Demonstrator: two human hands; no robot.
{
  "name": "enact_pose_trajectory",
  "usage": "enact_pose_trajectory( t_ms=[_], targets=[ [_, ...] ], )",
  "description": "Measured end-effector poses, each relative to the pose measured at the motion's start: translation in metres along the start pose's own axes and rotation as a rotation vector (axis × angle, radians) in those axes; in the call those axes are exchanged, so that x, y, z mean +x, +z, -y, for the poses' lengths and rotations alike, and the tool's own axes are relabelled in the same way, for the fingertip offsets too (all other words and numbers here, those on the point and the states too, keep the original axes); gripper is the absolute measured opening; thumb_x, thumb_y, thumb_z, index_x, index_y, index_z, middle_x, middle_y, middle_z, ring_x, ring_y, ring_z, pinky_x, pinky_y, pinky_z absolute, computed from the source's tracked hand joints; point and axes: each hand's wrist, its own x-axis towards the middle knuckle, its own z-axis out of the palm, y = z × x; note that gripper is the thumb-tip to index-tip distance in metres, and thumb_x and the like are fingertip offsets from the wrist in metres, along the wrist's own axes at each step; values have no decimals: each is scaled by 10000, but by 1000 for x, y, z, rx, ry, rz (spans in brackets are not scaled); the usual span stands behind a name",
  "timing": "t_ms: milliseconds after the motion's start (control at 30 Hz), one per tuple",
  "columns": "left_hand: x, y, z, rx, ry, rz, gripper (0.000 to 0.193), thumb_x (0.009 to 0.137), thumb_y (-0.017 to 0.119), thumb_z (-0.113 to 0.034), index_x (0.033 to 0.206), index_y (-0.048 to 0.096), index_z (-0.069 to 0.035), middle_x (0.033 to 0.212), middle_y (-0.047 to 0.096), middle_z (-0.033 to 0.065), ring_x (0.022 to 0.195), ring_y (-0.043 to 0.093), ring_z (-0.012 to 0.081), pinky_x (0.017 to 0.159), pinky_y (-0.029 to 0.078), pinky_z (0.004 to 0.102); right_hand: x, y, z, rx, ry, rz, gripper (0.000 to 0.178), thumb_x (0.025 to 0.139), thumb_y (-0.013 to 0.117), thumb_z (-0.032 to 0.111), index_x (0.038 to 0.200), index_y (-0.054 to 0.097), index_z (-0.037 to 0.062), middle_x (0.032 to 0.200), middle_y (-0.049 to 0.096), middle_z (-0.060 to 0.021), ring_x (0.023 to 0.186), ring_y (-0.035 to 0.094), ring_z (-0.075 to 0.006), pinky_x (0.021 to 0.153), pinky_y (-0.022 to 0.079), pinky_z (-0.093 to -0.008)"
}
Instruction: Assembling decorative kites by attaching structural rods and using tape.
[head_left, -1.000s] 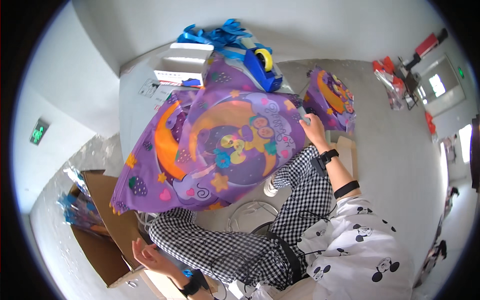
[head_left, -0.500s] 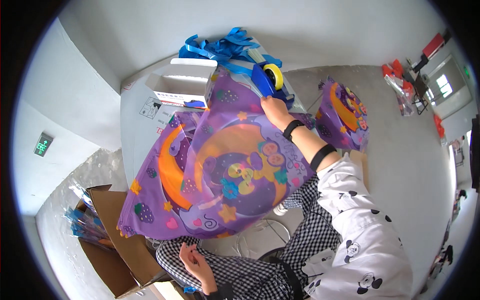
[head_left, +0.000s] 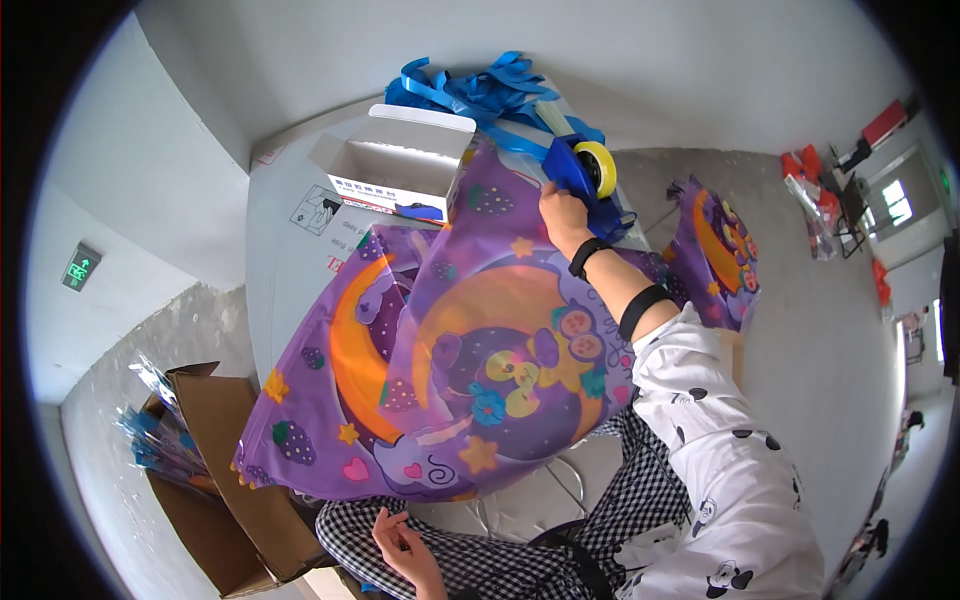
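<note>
A large purple printed sheet [head_left: 420,462] of thin material, with orange moons, stars and a cartoon bear, lies across the table and hangs over its near edge. My right hand [head_left: 566,217] is closed on its upper right edge, close beside the blue tape dispenser [head_left: 570,172] with its roll of yellow tape [head_left: 597,168]. My left hand [head_left: 408,552] is over my lap, below the sheet's front edge. Its fingers are loosely bent and apart, with nothing seen in them.
An opened white box [head_left: 390,180] and a heap of blue ribbons [head_left: 480,88] are on the table [head_left: 285,225]. Another purple printed piece [head_left: 718,255] is at the right. A cardboard box [head_left: 235,450] with plastic-wrapped items stands at the lower left.
The table and its things appear shifted right in the picture as the view turns. My right hand stays at the sheet's edge beside the dispenser; my left hand remains over my lap.
</note>
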Motion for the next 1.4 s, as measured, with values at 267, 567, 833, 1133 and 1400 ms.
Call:
enact_pose_trajectory(
  t_ms=[267,567,833,1133,1400],
  targets=[
    [3,4,2,-39,87,15,358,928,464,52,1280,478,-6,925,610,79,538,394,72,478,316,238,61,-68,-23,329,115,265,152,775,578,97,850,679,12,867,679,-213,840,670,-376,705,535,-452],
    [1,5,0,-92,37,19,349,924,478,37,1271,486,-3,922,611,78,583,465,71,515,387,218,91,-118,-95,517,217,673,211,732,594,166,798,681,-15,796,690,-186,661,664,-309,576,489,-390],
    [0,7,-5,-187,74,20,350,920,469,44,1263,498,-20,910,614,66,623,485,70,557,417,212,-64,-162,-119,1414,326,1028,128,877,595,129,949,604,23,778,625,-31,572,546,-72,451,403,-191],
    [-9,4,0,-281,44,48,319,949,470,11,1265,501,-19,929,625,65,687,531,72,625,472,213,-162,-164,20,1670,233,1261,145,903,623,179,927,621,36,803,640,-14,687,602,-65,521,416,-183],
    [-23,-52,6,-285,164,-317,363,898,440,63,1246,509,-15,960,632,92,632,541,92,566,470,203,-178,-184,51,1635,158,1227,146,902,623,183,945,619,44,860,666,-38,768,662,-106,559,458,-229]
  ],
)
